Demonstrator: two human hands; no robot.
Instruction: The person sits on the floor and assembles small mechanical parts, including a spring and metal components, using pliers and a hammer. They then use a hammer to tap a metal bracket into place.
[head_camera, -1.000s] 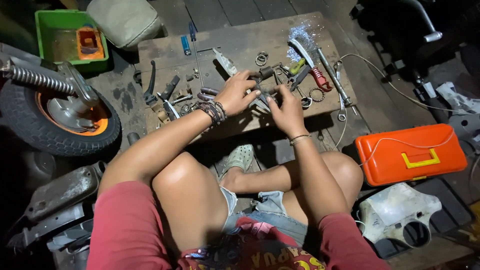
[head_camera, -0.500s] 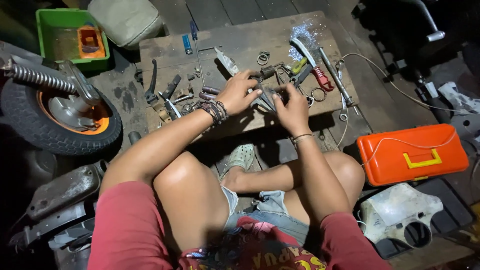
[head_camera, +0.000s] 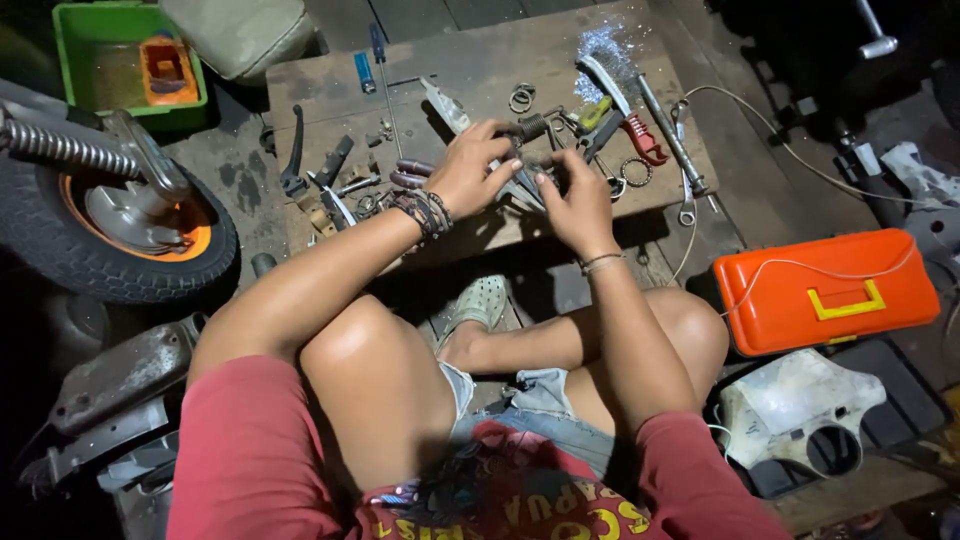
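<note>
**Both hands close in on one small metal part at the middle of the board**

Compared with a second ago, the two hands sit closer together: the right hand has slid in from the right until its fingertips nearly meet the left's, and both now bend over the same spot on the wooden board. That reads as a shift from sorting through loose pieces to working on a single one.

Far left, a green tray holds an orange box, and below it lies a wheel with an orange hub, its spring strut stretching off to the left edge. On the left part of the board lie a black lever and a blue-handled screwdriver.

The left hand, with a braided band at the wrist, curls its fingers around a small metal part, pinching it. The part is held just above the middle of the board, mostly hidden between the fingers, so its shape cannot be told. The right hand grips the same part from the other side, fingers bent tight.

Further right rest metal rings, a red-handled brush and a long metal rod. Off the board stands a shut orange toolbox.
</note>
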